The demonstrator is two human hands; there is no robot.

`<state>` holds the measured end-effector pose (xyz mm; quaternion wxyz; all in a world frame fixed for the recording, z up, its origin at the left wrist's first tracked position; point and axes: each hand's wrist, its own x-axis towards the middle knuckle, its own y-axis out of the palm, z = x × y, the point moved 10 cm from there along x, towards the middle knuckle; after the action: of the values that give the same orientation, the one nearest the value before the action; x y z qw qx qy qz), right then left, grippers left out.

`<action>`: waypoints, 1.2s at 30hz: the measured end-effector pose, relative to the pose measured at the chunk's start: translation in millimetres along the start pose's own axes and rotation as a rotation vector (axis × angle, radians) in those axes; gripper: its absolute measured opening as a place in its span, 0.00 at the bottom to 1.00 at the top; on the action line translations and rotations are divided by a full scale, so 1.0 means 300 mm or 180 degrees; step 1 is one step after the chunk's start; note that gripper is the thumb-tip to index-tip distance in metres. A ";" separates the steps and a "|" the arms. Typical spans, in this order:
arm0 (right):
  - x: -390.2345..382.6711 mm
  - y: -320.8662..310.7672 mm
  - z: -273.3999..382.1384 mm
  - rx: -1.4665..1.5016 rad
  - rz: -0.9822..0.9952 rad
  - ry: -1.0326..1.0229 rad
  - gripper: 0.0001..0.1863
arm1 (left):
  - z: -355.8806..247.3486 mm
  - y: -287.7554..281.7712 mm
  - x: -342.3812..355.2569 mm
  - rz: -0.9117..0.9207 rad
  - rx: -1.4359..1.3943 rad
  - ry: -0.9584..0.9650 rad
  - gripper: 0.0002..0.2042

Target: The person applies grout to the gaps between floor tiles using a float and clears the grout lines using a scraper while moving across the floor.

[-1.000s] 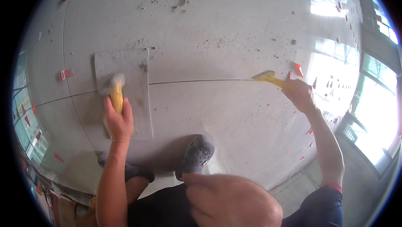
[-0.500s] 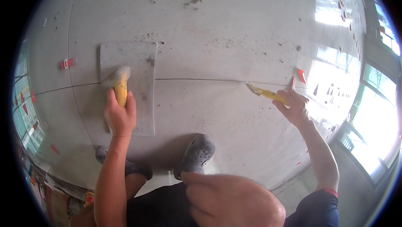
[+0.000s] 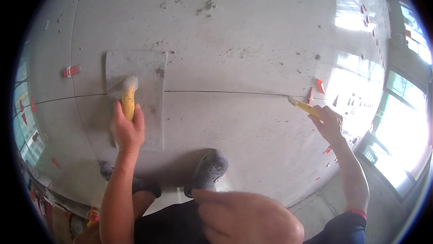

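My left hand (image 3: 128, 129) is closed round the yellow handle of a large, grey, rectangular trowel (image 3: 151, 70). The trowel's plate lies flat over a thin dark joint (image 3: 216, 92) between big grey tiles. Further right, the fingers of my right hand (image 3: 329, 121) grip a yellow utility knife (image 3: 308, 108). Its short, dirty blade points left, with the tip at the joint line; the exact blade shape is too small to tell.
Red levelling wedges stand in white clips (image 3: 71, 71) at the left and near a red wedge (image 3: 320, 86) at the right. Mortar crumbs (image 3: 207, 6) dot the tiles beyond the joint. My grey clog (image 3: 208, 169) rests close to the trowel. Windows reflect on the glossy right side.
My right hand has moved the knife to the right along the joint. The left hand and trowel hold their place on the tiles; the whole view has shifted slightly.
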<state>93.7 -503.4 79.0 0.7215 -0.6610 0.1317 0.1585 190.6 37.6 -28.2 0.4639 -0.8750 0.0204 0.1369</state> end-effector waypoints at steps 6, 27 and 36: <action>-0.010 -0.001 0.115 0.0184 -0.0235 -0.0133 0.18 | -0.023 -0.007 0.008 -0.0069 0.0071 0.0119 0.14; 0.065 0.025 0.220 -0.0213 -0.0120 -0.0427 0.19 | -0.011 -0.008 0.006 -0.0124 0.0125 0.0194 0.15; 0.126 -0.038 0.266 -0.0498 0.0069 -0.0445 0.17 | 0.001 -0.002 0.001 -0.0075 0.0055 0.0066 0.14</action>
<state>131.3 -422.7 81.7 0.6734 -0.7012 0.0755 0.2218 190.9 38.2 -27.9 0.4728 -0.8725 0.0161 0.1222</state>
